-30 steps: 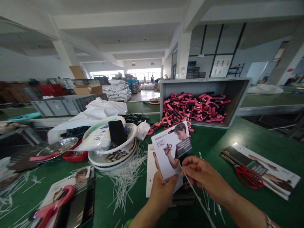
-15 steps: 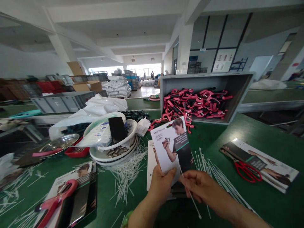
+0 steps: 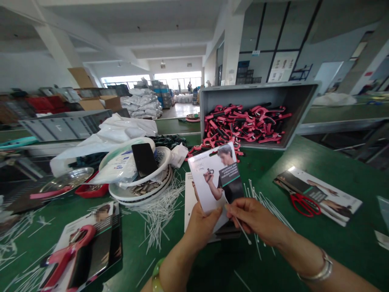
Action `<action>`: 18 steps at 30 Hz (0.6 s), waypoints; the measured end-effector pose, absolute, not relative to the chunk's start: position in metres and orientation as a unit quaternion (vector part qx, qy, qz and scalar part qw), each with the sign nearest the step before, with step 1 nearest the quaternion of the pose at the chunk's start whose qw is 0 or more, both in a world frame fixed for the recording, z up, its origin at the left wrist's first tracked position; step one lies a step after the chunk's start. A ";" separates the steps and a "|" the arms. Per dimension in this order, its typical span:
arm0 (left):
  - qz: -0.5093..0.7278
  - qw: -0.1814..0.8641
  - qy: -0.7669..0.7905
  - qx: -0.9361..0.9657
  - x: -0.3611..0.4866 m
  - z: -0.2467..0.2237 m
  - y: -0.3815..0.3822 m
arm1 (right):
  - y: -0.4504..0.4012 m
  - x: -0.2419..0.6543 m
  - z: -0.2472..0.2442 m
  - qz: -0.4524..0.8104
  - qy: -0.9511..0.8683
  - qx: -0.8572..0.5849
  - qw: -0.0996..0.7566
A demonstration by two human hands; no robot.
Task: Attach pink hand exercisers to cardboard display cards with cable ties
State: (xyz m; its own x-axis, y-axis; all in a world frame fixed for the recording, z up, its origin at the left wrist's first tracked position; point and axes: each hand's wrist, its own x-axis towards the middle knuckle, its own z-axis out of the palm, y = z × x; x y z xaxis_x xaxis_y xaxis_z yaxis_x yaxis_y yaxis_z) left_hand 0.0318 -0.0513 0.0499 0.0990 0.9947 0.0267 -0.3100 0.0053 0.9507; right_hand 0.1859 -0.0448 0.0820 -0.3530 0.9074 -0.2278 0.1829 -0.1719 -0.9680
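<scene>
My left hand [image 3: 202, 225] grips the lower edge of a printed packaging card [image 3: 212, 182], which is tilted up. Beside it, my right hand [image 3: 252, 217] pinches a thin white cable tie [image 3: 244, 234] against the card's lower right part; the tie's far end points down to the right. More cards [image 3: 188, 202] lie under the held one. Loose white ties [image 3: 267, 207] are spread to the right of my hands. A pink and black hand grip [image 3: 68, 257] rests on cards at the lower left.
A grey crate [image 3: 304, 111] full of pink grips [image 3: 246, 123] lies on its side behind. Red scissors [image 3: 304, 204] rest on cards at the right. To the left are stacked bowls [image 3: 166, 162] with a black phone [image 3: 144, 159], a red tray [image 3: 91, 190] and scattered ties [image 3: 158, 215].
The view has shifted a little, showing more of the right forearm with its bracelet. The held card is slightly lower in view, and the tie's free end shows shorter.
</scene>
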 end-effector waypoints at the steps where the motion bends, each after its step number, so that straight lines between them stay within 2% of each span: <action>1: 0.545 0.600 0.383 0.443 0.032 0.050 -0.052 | -0.043 0.185 0.084 0.591 -0.569 -0.483 0.306; 11: 0.511 0.674 0.374 0.380 0.027 0.053 -0.047 | -0.037 0.177 0.100 0.490 -0.626 -0.522 0.308; 13: 0.521 0.694 0.360 0.343 0.024 0.053 -0.047 | -0.034 0.187 0.100 0.470 -0.610 -0.533 0.352; 16: 0.531 0.718 0.338 0.297 0.019 0.055 -0.049 | -0.025 0.205 0.099 0.442 -0.541 -0.538 0.472; 18: 0.519 0.738 0.316 0.292 0.016 0.056 -0.051 | -0.020 0.211 0.095 0.481 -0.522 -0.514 0.481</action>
